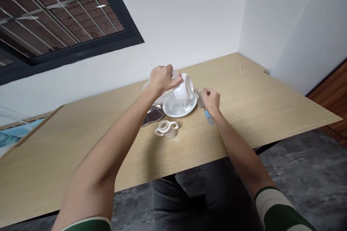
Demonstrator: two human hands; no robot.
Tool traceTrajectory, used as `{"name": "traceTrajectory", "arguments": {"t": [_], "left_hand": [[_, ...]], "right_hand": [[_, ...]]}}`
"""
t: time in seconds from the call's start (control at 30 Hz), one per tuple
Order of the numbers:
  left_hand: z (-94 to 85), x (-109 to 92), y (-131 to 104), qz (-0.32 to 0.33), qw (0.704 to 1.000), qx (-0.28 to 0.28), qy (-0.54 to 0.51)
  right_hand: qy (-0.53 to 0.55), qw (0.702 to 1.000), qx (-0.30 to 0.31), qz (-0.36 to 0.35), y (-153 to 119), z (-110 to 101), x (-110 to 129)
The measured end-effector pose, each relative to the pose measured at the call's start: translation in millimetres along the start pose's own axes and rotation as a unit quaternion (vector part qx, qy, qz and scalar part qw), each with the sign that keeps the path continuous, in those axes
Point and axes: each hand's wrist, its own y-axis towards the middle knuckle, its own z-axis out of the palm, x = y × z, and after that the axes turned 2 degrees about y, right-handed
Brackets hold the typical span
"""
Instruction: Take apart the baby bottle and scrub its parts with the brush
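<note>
My left hand (162,78) is closed on the top of a white jug (184,88), which lies tilted with its open mouth facing right. Under the jug sits a white bowl (177,111) with clear liquid or clear pieces inside; I cannot tell which. To the bowl's right, my right hand (211,98) is a closed fist low over the table, and whatever is in it is hidden. Close by that fist is a tool with a blue handle (208,117) and a greyish head. In front of the bowl stands a small clear bottle (170,133) with a white two-handled collar.
A shiny metal tray (153,114) lies left of the bowl, partly behind my left forearm. A thin bent white strip (241,69) is at the far right of the wooden table (260,97). A wall and a barred window (67,11) bound the back.
</note>
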Motion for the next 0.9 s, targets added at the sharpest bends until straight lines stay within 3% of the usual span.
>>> {"name": "traceTrajectory", "arguments": {"t": [0.23,0.47,0.63,0.9], "left_hand": [[-4.8,28.2,-3.3,-0.026,0.998,0.009,0.055],[-11.7,57.6,-27.3,-0.062,0.996,-0.012,0.067],[-16.0,45.9,-31.8,-0.060,0.998,-0.018,0.030],[-2.3,19.0,-4.8,-0.059,0.998,-0.007,-0.012]], "right_hand": [[-0.001,1.000,0.010,0.000,-1.0,0.2,3.5],[-0.001,1.000,0.007,0.003,-0.3,0.5,3.4],[-0.006,1.000,0.015,0.005,-0.7,0.8,4.2],[-0.007,1.000,0.011,0.009,0.4,-0.7,3.5]]}}
